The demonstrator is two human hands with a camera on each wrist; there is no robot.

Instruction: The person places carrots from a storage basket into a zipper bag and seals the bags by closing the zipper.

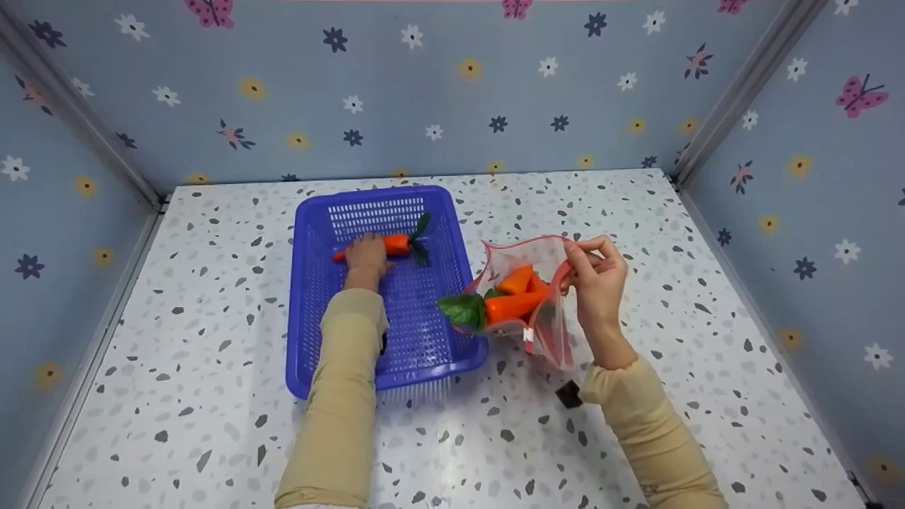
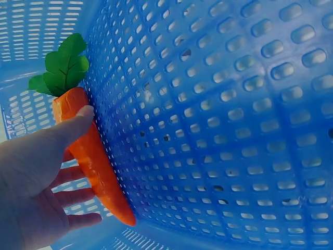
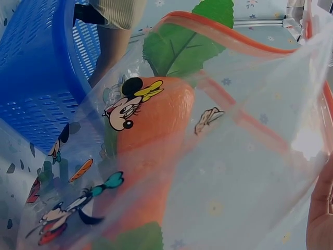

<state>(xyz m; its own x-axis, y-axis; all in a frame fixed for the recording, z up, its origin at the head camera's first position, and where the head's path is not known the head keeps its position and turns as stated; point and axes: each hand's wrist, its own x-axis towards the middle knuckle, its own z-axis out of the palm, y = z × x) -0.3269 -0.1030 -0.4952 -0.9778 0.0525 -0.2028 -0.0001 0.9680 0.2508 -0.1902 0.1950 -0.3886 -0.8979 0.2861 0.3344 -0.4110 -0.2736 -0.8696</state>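
My left hand (image 1: 366, 258) reaches into the blue plastic basket (image 1: 300, 283) and grips an orange carrot (image 1: 397, 245) with green leaves. In the left wrist view the thumb lies across the carrot (image 2: 99, 161) and the fingers pass behind it, near the basket wall. My right hand (image 1: 601, 276) pinches the red-edged rim of a clear zip bag (image 1: 520, 251), whose mouth gapes. Inside the bag are more carrots (image 1: 509, 306), one with its leaves (image 1: 463, 311) poking out over the basket's edge. The right wrist view shows cartoon figures printed on the bag (image 3: 234, 166).
The basket and bag stand side by side on a white speckled table (image 1: 212, 339). Flower-patterned panels (image 1: 424, 92) enclose the table at the back and both sides. A small black piece (image 1: 568, 394) shows beside the right sleeve.
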